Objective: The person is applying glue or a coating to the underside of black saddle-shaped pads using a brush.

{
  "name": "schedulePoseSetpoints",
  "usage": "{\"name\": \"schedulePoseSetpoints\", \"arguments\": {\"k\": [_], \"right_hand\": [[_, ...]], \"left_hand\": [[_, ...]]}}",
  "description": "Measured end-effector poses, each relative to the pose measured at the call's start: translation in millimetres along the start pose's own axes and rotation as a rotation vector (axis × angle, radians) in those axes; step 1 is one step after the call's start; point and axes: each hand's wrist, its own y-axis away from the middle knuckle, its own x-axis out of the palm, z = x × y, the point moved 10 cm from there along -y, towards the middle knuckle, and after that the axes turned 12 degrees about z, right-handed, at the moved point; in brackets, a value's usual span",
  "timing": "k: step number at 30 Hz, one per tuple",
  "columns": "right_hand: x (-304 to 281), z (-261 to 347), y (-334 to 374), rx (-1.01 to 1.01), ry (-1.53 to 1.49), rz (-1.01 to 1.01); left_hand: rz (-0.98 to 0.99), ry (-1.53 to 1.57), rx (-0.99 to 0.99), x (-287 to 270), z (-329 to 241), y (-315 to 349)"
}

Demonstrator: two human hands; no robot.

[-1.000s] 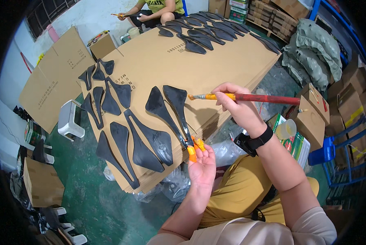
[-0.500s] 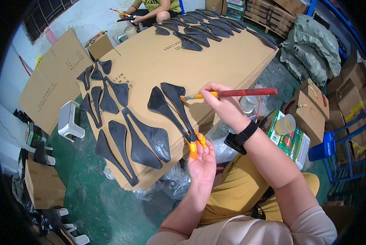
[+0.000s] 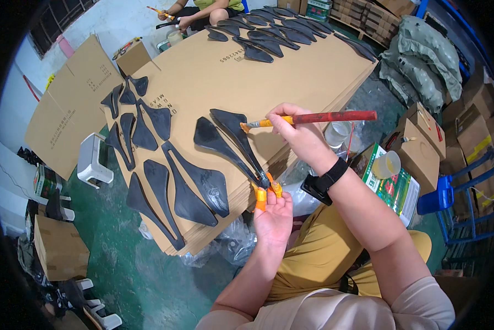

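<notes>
A broad stack of flat tan cardboard sheets (image 3: 197, 77) carries a dense cluster of glossy black blade-shaped pieces (image 3: 252, 52) toward its far right corner, and a row of black forked pieces (image 3: 189, 203) along its left edge down to the near left corner. Another smooth black two-bladed piece (image 3: 216, 140) points inward across the stack's near edge, blades spread apart, its joined end at the person's fingers. The long red-handled paintbrush (image 3: 335, 116), orange toward its bristles, slants over the near edge; its tip is at the right blade's outer side, though whether it touches I cannot tell. The right hand (image 3: 304, 135) is closed around the brush's orange lower part. The left hand (image 3: 273, 223), palm up, pinches the joined end, its digits drawn together; two wear bright orange coverings (image 3: 260, 199).
</notes>
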Motion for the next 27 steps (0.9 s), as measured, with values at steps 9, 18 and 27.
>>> {"name": "schedulePoseSetpoints", "arguments": {"k": [9,18,27], "right_hand": [[2,2,-2,0.0,-0.022,0.008],[13,20,-9,-0.078,-0.027,0.061],[29,23,-16,-0.088,0.009,0.131]], "left_hand": [[0.074,0.117,-0.009,-3,1,-8],[0.135,0.181,-0.013,2,3,-10],[0.153,0.205,-0.022,5,2,-11]]}}
